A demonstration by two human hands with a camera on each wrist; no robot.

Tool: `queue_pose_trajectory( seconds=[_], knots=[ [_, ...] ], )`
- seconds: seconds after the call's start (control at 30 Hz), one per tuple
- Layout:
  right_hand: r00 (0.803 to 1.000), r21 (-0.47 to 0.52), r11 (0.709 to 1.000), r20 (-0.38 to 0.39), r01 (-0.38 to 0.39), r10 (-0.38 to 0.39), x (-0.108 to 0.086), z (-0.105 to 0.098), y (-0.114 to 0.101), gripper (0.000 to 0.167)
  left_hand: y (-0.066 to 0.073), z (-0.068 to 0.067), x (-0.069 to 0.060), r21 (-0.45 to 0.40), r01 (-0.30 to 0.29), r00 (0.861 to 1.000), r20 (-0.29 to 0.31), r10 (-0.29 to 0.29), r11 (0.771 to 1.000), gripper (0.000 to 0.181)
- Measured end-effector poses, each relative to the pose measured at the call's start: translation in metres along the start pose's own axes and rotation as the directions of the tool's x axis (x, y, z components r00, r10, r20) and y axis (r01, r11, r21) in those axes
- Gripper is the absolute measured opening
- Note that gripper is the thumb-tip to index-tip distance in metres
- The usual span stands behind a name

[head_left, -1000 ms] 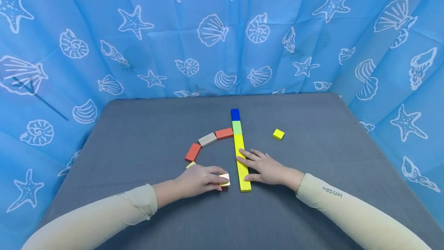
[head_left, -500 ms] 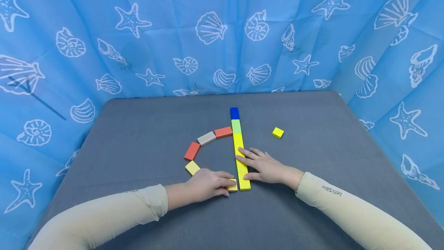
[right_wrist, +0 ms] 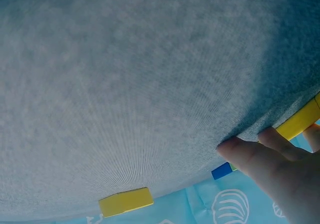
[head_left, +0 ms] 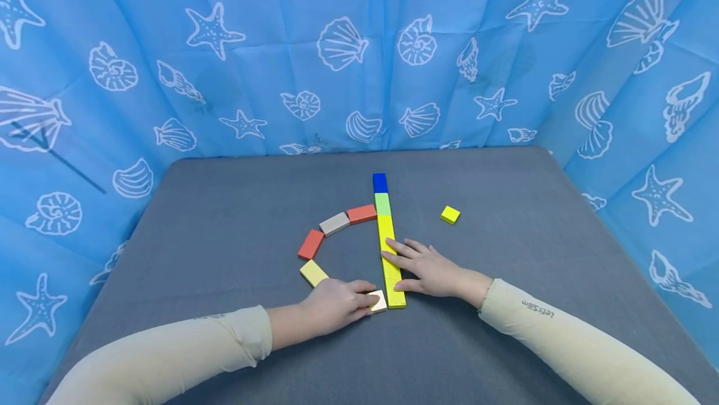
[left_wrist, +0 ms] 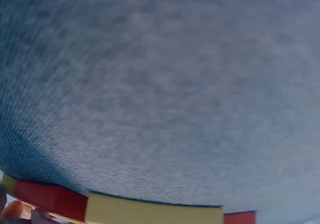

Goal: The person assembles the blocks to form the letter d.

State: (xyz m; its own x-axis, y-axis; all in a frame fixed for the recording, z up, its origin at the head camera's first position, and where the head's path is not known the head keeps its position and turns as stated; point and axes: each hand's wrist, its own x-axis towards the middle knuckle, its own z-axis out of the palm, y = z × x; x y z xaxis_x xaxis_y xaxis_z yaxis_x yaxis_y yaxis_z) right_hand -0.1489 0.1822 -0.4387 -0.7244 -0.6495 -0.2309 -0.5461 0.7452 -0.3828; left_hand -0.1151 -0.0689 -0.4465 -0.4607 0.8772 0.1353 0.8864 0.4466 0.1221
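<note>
In the head view my left hand [head_left: 339,306] pinches a pale yellow block [head_left: 379,302] flat on the table, close to the near end of the long yellow strip [head_left: 387,255]. A dark red block [left_wrist: 52,200], seen in the left wrist view, lies by the left fingers and is hidden under that hand in the head view. My right hand [head_left: 432,273] rests its extended fingers on the yellow strip. Green [head_left: 383,204] and blue [head_left: 380,183] blocks continue the strip's far end. Red [head_left: 362,214], grey [head_left: 334,224], red [head_left: 311,244] and pale yellow [head_left: 313,273] blocks curve leftward from the strip.
A single yellow block [head_left: 450,215] lies apart, to the right of the strip. Grey cloth covers the table [head_left: 505,205]. A blue curtain [head_left: 348,99] with white shell prints hangs along the back and sides.
My left hand has moved right and down, bringing the pale yellow block from above the table to beside the strip's near end. My right hand stays in place.
</note>
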Motion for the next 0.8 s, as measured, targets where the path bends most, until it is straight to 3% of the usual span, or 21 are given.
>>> queue_pose_trajectory(
  seconds=[0.37, 0.8],
  knots=[
    [1.0, -0.004, 1.0, 0.005, -0.013, 0.013, 0.0004, -0.0005, -0.0009, 0.069, 0.0039, 0.0035, -0.0015, 0.029, 0.134, 0.991, 0.023, -0.135, 0.991, 0.034],
    [1.0, -0.004, 1.0, 0.012, -0.02, 0.02, 0.0001, -0.0002, -0.0017, 0.07, 0.005, 0.003, -0.0022, 0.05, 0.135, 0.991, 0.013, -0.136, 0.99, 0.033]
  ],
)
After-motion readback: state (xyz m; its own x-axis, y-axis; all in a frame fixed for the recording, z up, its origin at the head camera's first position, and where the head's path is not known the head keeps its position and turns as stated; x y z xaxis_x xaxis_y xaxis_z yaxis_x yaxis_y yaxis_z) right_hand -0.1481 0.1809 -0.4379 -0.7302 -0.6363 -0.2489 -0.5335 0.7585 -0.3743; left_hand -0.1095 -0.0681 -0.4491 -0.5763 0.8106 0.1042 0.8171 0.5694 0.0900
